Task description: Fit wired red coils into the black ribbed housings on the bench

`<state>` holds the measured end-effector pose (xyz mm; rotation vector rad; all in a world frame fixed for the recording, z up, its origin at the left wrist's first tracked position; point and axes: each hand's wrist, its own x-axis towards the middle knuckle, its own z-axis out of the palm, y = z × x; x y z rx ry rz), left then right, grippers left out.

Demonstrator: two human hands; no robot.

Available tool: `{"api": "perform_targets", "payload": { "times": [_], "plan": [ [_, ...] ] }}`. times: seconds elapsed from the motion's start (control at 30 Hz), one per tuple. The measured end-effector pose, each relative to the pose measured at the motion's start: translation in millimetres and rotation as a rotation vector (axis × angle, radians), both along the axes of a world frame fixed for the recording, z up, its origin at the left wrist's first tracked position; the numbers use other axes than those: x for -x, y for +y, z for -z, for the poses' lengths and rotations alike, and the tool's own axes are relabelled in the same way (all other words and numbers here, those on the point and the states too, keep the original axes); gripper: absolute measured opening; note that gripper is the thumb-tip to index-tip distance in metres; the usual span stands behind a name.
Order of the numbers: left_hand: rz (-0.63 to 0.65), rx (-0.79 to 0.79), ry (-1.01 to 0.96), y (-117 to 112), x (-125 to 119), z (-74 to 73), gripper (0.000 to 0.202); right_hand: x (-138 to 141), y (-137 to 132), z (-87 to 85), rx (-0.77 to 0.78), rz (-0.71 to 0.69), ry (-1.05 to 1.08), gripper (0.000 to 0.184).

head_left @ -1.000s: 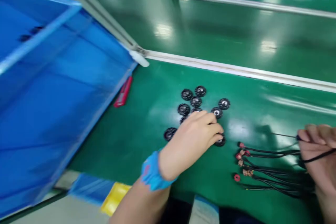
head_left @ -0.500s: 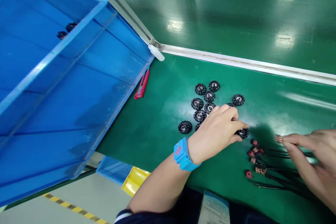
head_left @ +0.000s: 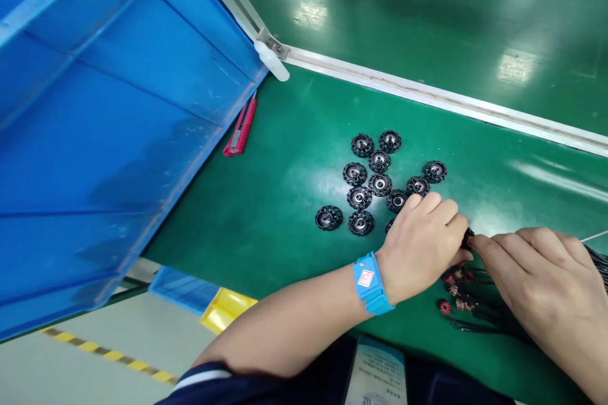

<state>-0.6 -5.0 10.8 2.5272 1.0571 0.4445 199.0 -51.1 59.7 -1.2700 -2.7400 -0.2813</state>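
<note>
Closing the earlier gap, left hand (head_left: 422, 250), clamped on a round black ridged part (head_left: 467, 238), now meets right hand (head_left: 541, 275), grip unclear, near red-and-copper wound coils (head_left: 453, 288), likely mating parts.

The fingers of the left hand (head_left: 425, 247) and the right hand (head_left: 546, 285) hide most of a small, dark round part (head_left: 468, 238) between them. Only a sliver of one black toothed disc (head_left: 389, 225) shows past the left hand, and the thin black cables (head_left: 475, 328) run out of sight beneath the right. The blue plastic crate (head_left: 142, 139) is cut off at the left and top edges. A forearm (head_left: 308, 323) covers part of the yellow plastic tray (head_left: 225, 309). Print on the pale, blue-edged card (head_left: 377, 373), cropped below, is too small to read.
</note>
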Motion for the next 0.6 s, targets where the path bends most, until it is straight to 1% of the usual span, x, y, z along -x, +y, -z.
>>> {"api": "perform_targets", "payload": {
  "times": [0.07,0.17,0.27,0.43,0.53,0.6],
  "plan": [
    [0.028,-0.005,-0.002,-2,-1,1.0,0.034,4,0,-6.4,0.031,-0.011,-0.021,0.026],
    [0.034,-0.008,-0.013,-3,-2,2.1,0.033,9,1,-10.3,0.042,-0.015,-0.045,0.026],
    [0.019,0.014,-0.023,-2,-2,1.5,0.031,13,4,-10.2,0.059,-0.013,-0.057,0.027],
    [0.043,0.071,-0.001,1,1,-2.0,0.027,14,8,-9.7,0.130,0.012,-0.014,0.028],
    [0.025,0.086,0.008,2,1,-2.7,0.023,13,6,-8.1,0.149,0.008,-0.005,0.026],
    [0.017,0.091,-0.005,1,1,-1.9,0.026,10,0,-6.0,0.125,-0.004,-0.010,0.027]
  ]
}}
